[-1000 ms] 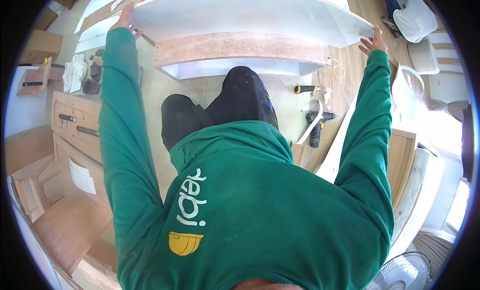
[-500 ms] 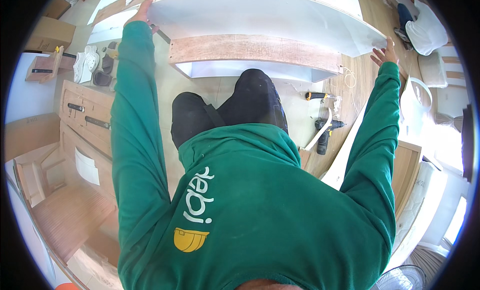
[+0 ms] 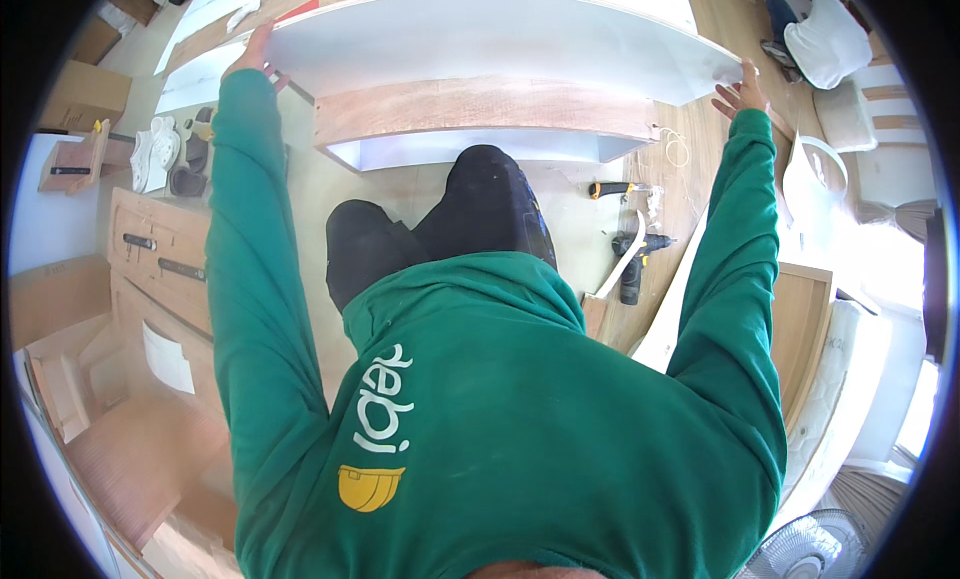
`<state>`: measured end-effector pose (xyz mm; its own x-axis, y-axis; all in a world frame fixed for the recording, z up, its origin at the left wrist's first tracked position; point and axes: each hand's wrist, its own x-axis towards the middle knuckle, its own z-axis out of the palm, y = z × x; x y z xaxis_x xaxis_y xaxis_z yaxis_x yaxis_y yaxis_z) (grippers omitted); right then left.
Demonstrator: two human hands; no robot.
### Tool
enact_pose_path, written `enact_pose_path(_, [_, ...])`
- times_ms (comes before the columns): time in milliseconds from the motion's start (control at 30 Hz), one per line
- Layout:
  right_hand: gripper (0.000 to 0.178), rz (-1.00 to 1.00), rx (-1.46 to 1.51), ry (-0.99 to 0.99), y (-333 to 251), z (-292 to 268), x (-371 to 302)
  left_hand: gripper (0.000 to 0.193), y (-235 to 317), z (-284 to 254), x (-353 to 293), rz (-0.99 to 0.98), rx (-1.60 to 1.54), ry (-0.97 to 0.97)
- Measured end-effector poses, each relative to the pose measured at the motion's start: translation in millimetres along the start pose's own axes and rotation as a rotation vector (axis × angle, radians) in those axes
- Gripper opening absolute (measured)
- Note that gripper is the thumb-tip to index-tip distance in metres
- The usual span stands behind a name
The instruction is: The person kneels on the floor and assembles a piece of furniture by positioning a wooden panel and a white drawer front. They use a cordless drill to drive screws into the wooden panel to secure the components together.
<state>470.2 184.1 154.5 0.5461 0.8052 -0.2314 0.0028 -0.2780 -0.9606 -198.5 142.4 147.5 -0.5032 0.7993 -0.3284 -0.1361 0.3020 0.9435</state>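
Note:
A long white panel [image 3: 490, 44] stretches across the far side in front of me, with its white face toward me. At its left end, my left hand [image 3: 259, 54] is closed around the edge. My right hand [image 3: 742, 91] grips the right end, its fingers partly spread along the edge. Just below the panel, a long box-like cabinet frame [image 3: 480, 114] rests on the floor, with a raw wood side and a white inside. The panel's far edge and back are hidden, and whether it touches the frame I cannot tell.
Right of my knees lie a yellow-black handled cutter [image 3: 612, 189], a cordless drill [image 3: 632, 264] and a curled white strip [image 3: 628, 254]. Wooden panels [image 3: 160, 229] and shoes [image 3: 163, 144] are at the left. Another person [image 3: 825, 39] is at the far right; a fan [image 3: 810, 549] stands near right.
The view has shifted slightly, so the scene sits a little further left and the panel a little lower. Both hands keep their hold on the panel's ends.

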Motion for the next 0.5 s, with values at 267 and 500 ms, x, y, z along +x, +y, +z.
enact_pose_path(267, [0.075,-0.025,0.013,0.005,1.2,-2.9,-0.7,0.071,-3.2,2.5,4.8,-0.004,-0.041,0.044])
enact_pose_path(500, [0.076,-0.033,0.008,0.005,-0.2,-1.8,-7.0,0.071,-0.6,7.5,-9.4,0.038,-0.078,0.076])
